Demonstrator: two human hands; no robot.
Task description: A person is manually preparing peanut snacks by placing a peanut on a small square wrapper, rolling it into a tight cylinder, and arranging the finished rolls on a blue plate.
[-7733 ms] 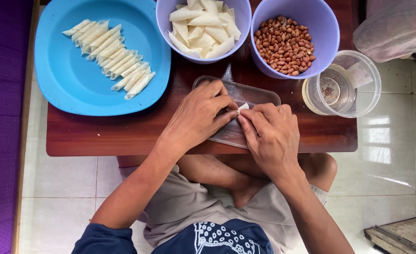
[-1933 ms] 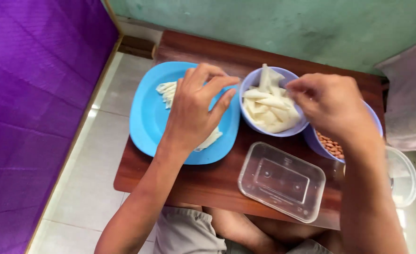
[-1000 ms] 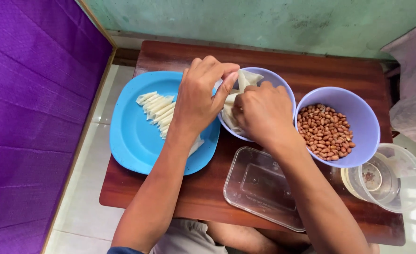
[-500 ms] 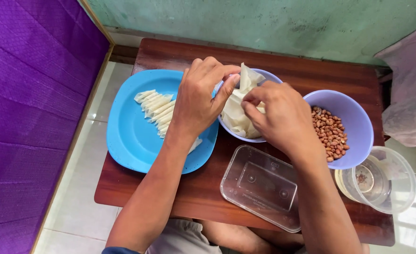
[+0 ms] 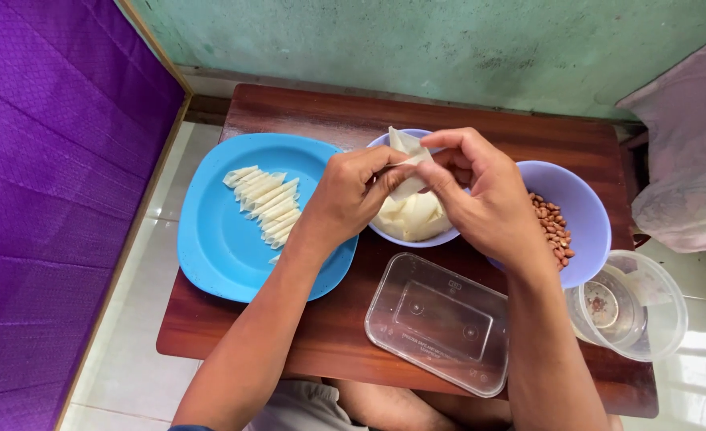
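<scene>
Both hands — left hand (image 5: 351, 195), right hand (image 5: 481, 199) — now pinch wrapper sheet (image 5: 405, 156), lifted higher above wrapper bowl (image 5: 414, 227).

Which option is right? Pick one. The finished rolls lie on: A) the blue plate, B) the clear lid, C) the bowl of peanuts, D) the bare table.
A: the row of pale rolls lies on the blue plate, left of both hands.
</scene>
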